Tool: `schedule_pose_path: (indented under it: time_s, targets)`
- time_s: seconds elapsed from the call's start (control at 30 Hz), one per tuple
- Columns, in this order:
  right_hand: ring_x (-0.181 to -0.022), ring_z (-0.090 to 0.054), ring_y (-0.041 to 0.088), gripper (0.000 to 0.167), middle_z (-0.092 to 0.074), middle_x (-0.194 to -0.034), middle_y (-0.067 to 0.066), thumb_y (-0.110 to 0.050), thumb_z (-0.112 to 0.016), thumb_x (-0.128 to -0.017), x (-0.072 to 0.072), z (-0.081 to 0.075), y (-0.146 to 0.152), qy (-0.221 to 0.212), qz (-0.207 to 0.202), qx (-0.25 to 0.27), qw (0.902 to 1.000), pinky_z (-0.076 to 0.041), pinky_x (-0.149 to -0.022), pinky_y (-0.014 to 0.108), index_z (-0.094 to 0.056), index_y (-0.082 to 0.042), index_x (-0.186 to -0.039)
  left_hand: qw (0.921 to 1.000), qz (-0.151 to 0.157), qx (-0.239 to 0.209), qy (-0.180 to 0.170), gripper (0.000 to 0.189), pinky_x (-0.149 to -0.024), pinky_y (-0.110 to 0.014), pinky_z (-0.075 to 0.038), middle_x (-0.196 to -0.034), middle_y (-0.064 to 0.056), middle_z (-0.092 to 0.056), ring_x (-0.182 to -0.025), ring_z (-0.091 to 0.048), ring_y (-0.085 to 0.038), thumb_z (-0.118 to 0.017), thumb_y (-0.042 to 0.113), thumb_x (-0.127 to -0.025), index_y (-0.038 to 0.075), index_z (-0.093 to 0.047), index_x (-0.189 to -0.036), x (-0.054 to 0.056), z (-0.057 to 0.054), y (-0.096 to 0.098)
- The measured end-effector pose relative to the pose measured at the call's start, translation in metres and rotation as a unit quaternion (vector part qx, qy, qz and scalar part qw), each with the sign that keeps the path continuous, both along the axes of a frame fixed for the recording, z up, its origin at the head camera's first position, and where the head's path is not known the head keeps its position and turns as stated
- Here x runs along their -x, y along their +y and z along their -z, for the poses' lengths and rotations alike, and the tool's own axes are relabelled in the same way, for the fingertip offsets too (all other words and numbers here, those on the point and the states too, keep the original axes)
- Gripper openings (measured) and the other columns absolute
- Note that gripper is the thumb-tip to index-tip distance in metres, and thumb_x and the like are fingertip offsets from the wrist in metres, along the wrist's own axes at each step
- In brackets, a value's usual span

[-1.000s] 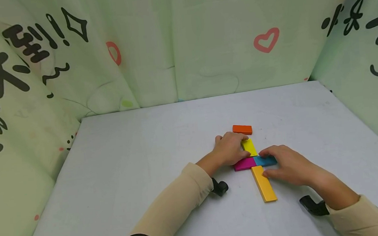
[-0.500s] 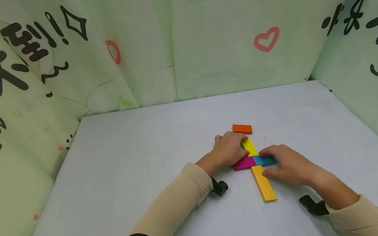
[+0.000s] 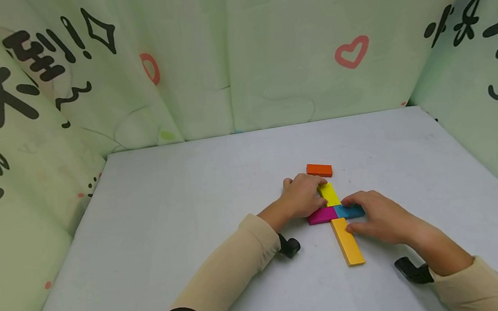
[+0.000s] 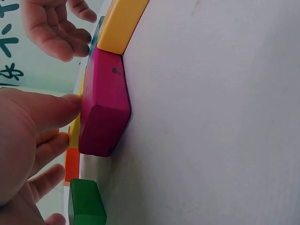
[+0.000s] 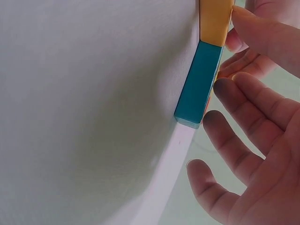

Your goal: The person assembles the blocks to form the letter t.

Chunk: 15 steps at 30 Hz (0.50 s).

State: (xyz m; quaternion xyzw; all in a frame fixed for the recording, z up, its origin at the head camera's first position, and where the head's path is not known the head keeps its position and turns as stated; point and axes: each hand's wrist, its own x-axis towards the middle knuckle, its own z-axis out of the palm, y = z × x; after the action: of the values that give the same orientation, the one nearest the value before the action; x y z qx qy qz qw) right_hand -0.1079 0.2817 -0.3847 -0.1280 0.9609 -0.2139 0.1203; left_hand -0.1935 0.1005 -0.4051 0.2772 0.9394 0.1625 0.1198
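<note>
My left hand (image 3: 301, 195) pinches a yellow block (image 3: 330, 195) lying flat, the index fingertip at its far end and the thumb at its near left. A magenta block (image 3: 322, 215) and a blue block (image 3: 349, 211) lie end to end against the yellow one's near end. Below them, an amber block (image 3: 348, 242) points toward me. With fingers loosely bent, my right hand (image 3: 383, 219) has its index fingertip by the blue block's far edge and its thumb touching the amber block's right side. In the right wrist view, its other fingers (image 5: 234, 145) hang spread beside the blue block.
An orange block (image 3: 319, 170) lies just beyond the yellow one. A green block (image 4: 86, 201) shows in the left wrist view; my left hand hides it in the head view. The white table (image 3: 169, 205) is surrounded by pale green printed curtains (image 3: 267, 51).
</note>
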Motion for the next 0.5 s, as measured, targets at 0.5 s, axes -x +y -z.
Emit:
schedule_pose_path:
  time_s: [0.5]
  targets:
    - [-0.115,-0.051,0.039,0.063,-0.059,-0.126,0.020,-0.031,-0.083,-0.083,-0.0002,0.0018,0.0014,0.005,0.001,0.005,1.0000,-0.045,-0.097,0.058,-0.059,0.004,-0.129,0.9998,0.017,-0.012,-0.003,0.051,-0.090,-0.035,-0.035,-0.133,0.013,-0.059,-0.123,-0.045,-0.013,-0.071,0.041,-0.093,0.028,-0.059,-0.141,0.0018,0.0017,0.0018]
